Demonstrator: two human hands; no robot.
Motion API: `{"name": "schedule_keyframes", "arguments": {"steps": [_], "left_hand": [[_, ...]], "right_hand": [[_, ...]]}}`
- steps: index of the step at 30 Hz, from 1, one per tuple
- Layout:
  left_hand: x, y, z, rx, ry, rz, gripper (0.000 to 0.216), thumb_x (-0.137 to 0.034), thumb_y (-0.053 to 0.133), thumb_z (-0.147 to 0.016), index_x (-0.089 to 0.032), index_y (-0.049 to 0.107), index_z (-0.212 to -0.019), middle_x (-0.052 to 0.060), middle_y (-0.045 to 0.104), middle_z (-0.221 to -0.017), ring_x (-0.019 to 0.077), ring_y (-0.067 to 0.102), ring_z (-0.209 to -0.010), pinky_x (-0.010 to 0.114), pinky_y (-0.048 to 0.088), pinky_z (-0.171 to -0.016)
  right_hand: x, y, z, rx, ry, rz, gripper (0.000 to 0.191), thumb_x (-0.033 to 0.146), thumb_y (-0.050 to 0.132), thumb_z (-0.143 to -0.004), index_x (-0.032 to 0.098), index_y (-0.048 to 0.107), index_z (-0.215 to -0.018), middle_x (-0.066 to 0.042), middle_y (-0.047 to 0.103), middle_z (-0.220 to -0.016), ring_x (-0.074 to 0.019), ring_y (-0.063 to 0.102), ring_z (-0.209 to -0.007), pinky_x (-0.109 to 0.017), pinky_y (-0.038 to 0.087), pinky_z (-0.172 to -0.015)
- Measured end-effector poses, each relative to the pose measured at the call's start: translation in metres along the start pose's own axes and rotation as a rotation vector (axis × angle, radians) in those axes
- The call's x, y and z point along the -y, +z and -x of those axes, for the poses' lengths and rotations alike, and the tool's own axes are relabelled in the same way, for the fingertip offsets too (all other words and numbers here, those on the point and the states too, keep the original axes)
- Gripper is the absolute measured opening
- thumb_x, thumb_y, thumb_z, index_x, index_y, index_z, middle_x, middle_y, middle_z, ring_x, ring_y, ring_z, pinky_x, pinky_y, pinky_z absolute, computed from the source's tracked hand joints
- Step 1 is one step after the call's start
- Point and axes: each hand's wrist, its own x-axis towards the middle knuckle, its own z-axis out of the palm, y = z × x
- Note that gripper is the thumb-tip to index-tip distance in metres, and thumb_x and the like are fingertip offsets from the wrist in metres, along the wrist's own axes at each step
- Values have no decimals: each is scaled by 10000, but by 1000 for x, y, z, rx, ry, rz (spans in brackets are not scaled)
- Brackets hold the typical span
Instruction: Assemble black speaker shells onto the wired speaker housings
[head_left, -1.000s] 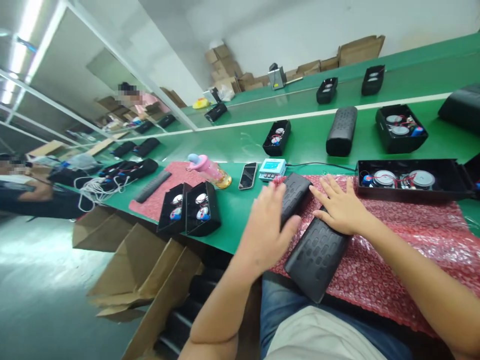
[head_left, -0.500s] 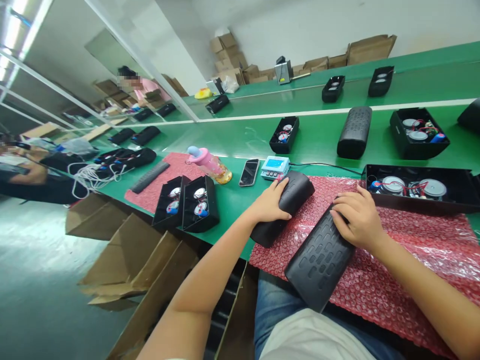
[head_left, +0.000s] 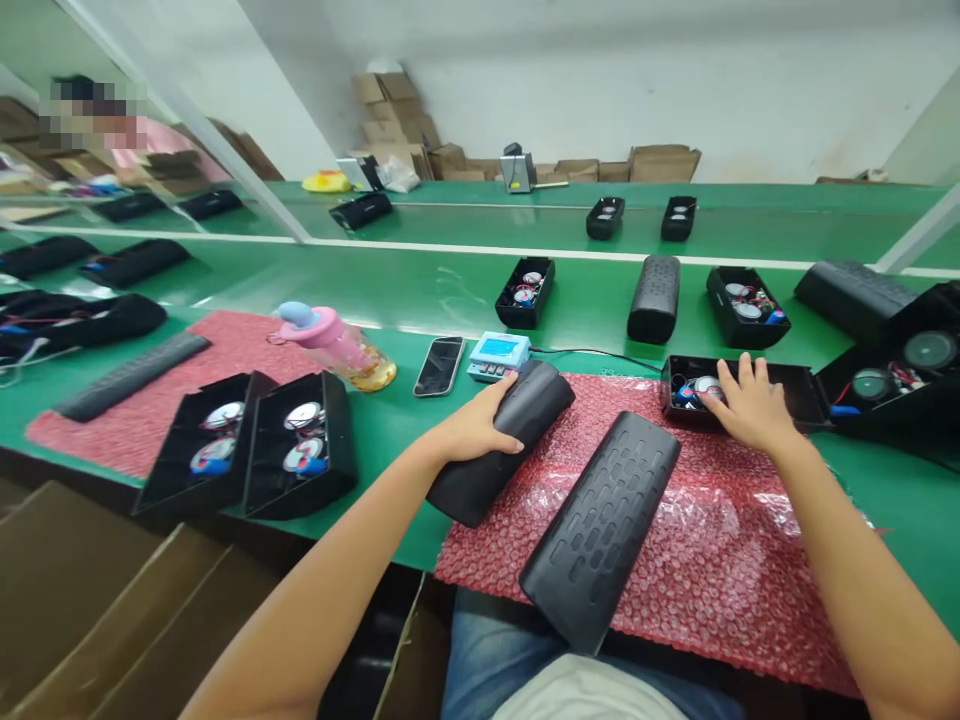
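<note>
My left hand point(head_left: 484, 420) is wrapped over a closed black speaker housing point(head_left: 517, 430), its thumb on the near side. On the red bubble wrap beside it lies a black perforated grille cover point(head_left: 607, 520), touched by neither hand. My right hand point(head_left: 754, 405) reaches over an open speaker housing point(head_left: 802, 385) with speaker drivers, wires and a blue battery inside. Its fingers are spread, with the tips over the housing; whether they press on it I cannot tell. A blue meter with a screen point(head_left: 501, 352) stands just past the left hand.
Red bubble wrap point(head_left: 720, 560) covers the table's front. Left are a phone point(head_left: 439, 365), a pink-lidded bottle point(head_left: 341, 345) and two open housings point(head_left: 300, 440). More housings point(head_left: 525, 292) stand on the green belt beyond. A person in pink point(head_left: 161, 145) is at far left.
My right hand has left the grille cover and moved right and forward to the open housing, fingers spreading. My left hand stays on its housing. The view has swung right.
</note>
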Motion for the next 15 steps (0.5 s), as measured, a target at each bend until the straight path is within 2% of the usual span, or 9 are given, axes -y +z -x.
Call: {"name": "schedule_keyframes", "arguments": {"steps": [5, 8, 11, 13, 15], "left_hand": [[1, -2, 0, -9, 3, -15, 1086, -394, 699, -599, -157, 135, -1497, 142, 217, -1550, 312, 296, -1383, 426, 250, -1138], [-2, 0, 2, -9, 11, -51, 1059, -473, 660, -643, -131, 136, -1497, 153, 182, -1557, 314, 258, -1401, 427, 231, -1142], [-8, 1, 4, 3, 6, -71, 984, -545, 608, -689, -161, 188, -1492, 145, 229, -1545, 319, 292, -1386, 445, 257, -1124], [-15, -1, 6, -1, -6, -73, 953, -505, 641, -666, -170, 262, -1474, 141, 318, -1511, 316, 362, -1349, 428, 294, -1105], [-23, -7, 8, -34, -15, -62, 929, -442, 680, -626, -180, 335, -1448, 128, 388, -1476, 315, 411, -1313, 416, 310, -1094]], "right_hand": [[-1, 1, 5, 2, -30, -24, 804, 665, 178, -894, 108, 262, -1466, -253, 126, -1523, -447, 99, -1389, -681, 311, -968], [-14, -4, -3, 34, -105, -4, 901, 732, 374, -800, 130, 279, -1463, -254, 170, -1513, -456, 153, -1377, -703, 300, -962], [-33, -13, -17, 74, -197, 29, 1049, 687, 626, -631, 182, 256, -1473, -234, 270, -1486, -450, 240, -1351, -721, 288, -960], [-46, -19, -24, 82, -199, 16, 1087, 637, 684, -580, 201, 250, -1475, -223, 295, -1477, -449, 260, -1343, -736, 280, -955], [-56, -24, -25, 51, -212, -67, 1048, 626, 680, -586, 188, 297, -1458, -221, 325, -1463, -437, 290, -1335, -700, 295, -983]]}}
